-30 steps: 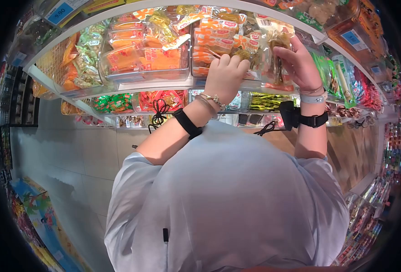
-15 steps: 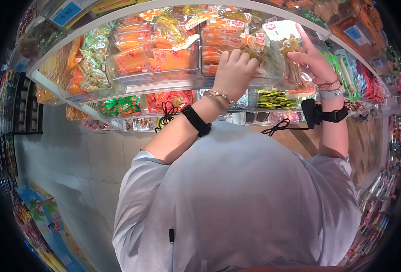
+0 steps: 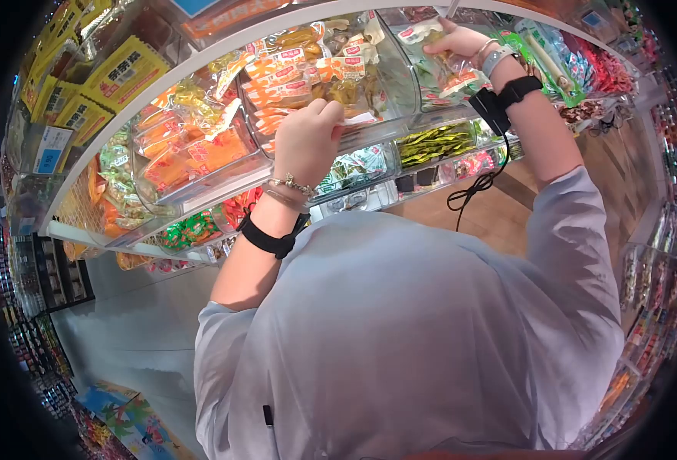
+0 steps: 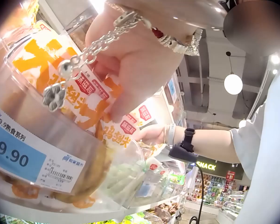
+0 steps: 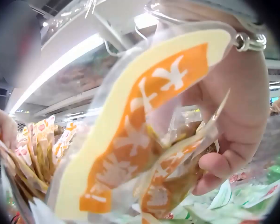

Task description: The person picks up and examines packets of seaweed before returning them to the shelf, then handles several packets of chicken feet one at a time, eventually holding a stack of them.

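In the head view my left hand (image 3: pixel 308 142) is at the front of a clear bin of orange-and-white packets (image 3: pixel 281 77), fingers curled over their edges. The left wrist view shows my left hand (image 4: pixel 130 60) pinching upright packets (image 4: pixel 86 100) behind a 9.90 price label (image 4: pixel 25 158). To the right, my right hand (image 3: pixel 465 42) holds packaged food (image 3: pixel 449 69) above the neighbouring bin. Up close in the right wrist view, two orange-labelled packets (image 5: pixel 130 140) hang by my right hand (image 5: pixel 238 107), fingers curled round them; green-and-white packets (image 5: pixel 247 200) lie below.
Orange packets (image 3: pixel 208 153) fill a bin at the left, and yellow packets (image 3: pixel 127 73) sit on the upper shelf. Green packets (image 3: pixel 537 65) are at the right. Lower bins hold dark yellow-green packets (image 3: pixel 434 146). A black cable (image 3: pixel 480 184) hangs from the right wrist camera.
My right hand has moved right with its packaged food, from the bin of brown food packets to above the bin beside it. My left hand remains at the packets while the head view has turned.
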A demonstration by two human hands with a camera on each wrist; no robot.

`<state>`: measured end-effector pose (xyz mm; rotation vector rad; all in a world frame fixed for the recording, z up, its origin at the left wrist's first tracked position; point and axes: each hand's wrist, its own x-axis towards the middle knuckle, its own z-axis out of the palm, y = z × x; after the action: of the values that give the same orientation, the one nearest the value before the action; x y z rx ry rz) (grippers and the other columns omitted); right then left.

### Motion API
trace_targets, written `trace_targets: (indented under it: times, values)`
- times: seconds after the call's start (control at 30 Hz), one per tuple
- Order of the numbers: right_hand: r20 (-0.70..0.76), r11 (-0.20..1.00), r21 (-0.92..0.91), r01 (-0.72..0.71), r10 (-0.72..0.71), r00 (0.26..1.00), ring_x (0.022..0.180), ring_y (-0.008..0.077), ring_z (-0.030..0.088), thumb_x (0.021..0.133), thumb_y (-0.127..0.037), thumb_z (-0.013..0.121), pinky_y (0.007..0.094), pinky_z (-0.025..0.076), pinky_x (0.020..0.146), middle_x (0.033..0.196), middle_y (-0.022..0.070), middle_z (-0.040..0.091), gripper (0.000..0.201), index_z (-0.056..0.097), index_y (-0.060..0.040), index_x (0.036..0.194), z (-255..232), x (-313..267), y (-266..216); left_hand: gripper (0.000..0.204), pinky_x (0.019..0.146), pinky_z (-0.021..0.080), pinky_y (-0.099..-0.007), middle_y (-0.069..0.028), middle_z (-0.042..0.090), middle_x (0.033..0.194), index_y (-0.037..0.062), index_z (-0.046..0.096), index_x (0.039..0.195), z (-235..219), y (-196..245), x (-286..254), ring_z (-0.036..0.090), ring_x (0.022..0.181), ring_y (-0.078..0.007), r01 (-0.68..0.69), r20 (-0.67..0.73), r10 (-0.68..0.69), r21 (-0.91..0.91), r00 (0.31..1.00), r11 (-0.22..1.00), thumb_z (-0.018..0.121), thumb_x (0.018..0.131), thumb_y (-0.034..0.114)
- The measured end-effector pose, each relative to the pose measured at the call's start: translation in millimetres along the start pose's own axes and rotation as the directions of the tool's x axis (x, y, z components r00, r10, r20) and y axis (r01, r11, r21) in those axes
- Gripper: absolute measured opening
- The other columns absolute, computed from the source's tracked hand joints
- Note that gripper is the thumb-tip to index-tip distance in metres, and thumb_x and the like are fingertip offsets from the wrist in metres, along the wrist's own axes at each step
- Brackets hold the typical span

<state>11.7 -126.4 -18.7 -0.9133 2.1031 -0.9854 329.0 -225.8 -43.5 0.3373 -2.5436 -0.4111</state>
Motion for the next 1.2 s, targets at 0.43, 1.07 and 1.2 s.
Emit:
trace_targets:
  times: [0.43,1.07,1.2]
  values:
    - [0.222,0.681,-0.717,0.151,0.017,0.975,0.088,0.0278,0.061,0.076,-0.053,0.053,0.0335,0.046,0.078,0.097,0.0177,0.062,0.073,0.039,-0.0018,0.126,19.6,3.4,7.8,0.016,0.057,0.044,-0.0319,-0.0033,0.055,0.072,0.0093,0.059,0.079,0.9,4.2,-0.4,0.055,0.064,-0.0220,0.014,-0.005,-0.014,0.066,1.000,0.998,0.062,0.066,0.002]
    - [0.382,0.200,-0.901,0.385,-0.055,0.922,0.079,0.0237,0.062,0.067,-0.030,0.068,0.0351,0.050,0.069,0.085,0.0084,0.065,0.031,0.067,-0.0076,0.088,142.2,62.9,-65.5,0.015,0.061,0.042,-0.0352,-0.0062,0.055,0.072,0.0091,0.059,0.079,2.0,6.2,0.7,0.054,0.069,-0.0251,0.022,0.029,-0.026,0.132,0.999,0.991,0.062,0.065,0.002]
    - [0.431,0.252,-0.860,0.444,-0.108,0.896,0.077,0.0242,0.062,0.066,-0.028,0.067,0.0349,0.049,0.067,0.083,0.0087,0.065,0.029,0.067,-0.0071,0.087,144.0,80.1,-53.0,0.013,0.061,0.041,-0.0359,-0.0048,0.052,0.070,0.0114,0.057,0.076,3.1,5.9,0.7,0.053,0.069,-0.0241,0.032,0.033,-0.038,0.148,0.999,0.988,0.060,0.066,0.005]
